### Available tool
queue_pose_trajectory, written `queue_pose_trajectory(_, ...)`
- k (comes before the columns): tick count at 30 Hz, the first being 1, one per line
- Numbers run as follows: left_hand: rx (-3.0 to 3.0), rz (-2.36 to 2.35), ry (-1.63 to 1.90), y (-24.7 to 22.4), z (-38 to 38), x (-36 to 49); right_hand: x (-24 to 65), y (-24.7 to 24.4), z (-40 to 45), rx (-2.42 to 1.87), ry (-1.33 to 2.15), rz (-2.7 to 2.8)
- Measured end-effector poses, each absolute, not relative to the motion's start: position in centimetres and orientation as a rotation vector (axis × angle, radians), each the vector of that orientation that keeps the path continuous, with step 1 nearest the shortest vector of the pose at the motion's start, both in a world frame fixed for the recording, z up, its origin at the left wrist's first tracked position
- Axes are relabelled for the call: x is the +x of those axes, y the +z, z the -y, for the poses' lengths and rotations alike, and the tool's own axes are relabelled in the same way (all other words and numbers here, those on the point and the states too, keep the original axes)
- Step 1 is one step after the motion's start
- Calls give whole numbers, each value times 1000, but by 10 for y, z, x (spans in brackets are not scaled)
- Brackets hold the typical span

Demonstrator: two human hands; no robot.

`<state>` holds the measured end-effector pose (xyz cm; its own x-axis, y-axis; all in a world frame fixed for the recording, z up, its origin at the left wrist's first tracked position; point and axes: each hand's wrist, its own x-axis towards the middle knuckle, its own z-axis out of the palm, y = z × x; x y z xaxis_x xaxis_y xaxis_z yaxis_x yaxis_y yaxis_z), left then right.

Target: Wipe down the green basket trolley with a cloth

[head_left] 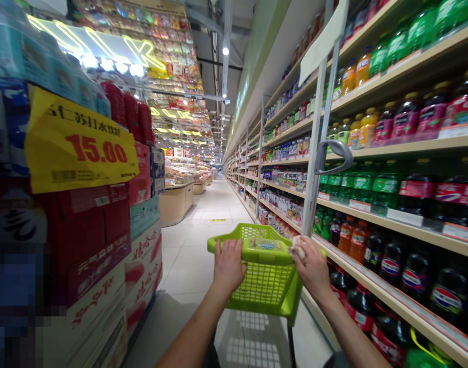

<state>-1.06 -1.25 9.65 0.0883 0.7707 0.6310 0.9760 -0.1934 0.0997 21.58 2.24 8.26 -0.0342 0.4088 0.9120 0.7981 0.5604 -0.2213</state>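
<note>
A bright green plastic shopping cart (264,291) stands in front of me on the aisle floor. My left hand (228,266) is closed over the left part of its handle, fingers lying across the top and the thumb pointing inward. At the right end of that handle, my right hand (312,266) is closed with a crumpled whitish tissue or cloth (297,249) pressed in its fingers. A small label (265,245) sits on the handle between both hands. What the basket holds, if anything, is mostly hidden by the handle.
Shelves of bottled soft drinks (375,176) line the right side, close to the cart. On the left rise stacked drink cartons (144,255) with a yellow price sign (80,145). Farther ahead are wooden display bins (176,204) beside the tiled aisle (214,197). A blurred patch covers the lower left.
</note>
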Motion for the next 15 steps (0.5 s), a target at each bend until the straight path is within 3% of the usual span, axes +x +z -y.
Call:
queue_pose_trajectory(8, -2035, 1716, -825, 95, 12, -6, 142, 90, -1, -780, -364, 1976)
queue_pose_trajectory(15, -2029, 1721, -839, 95, 11, -7, 205, 86, -19, -1021, -407, 1705)
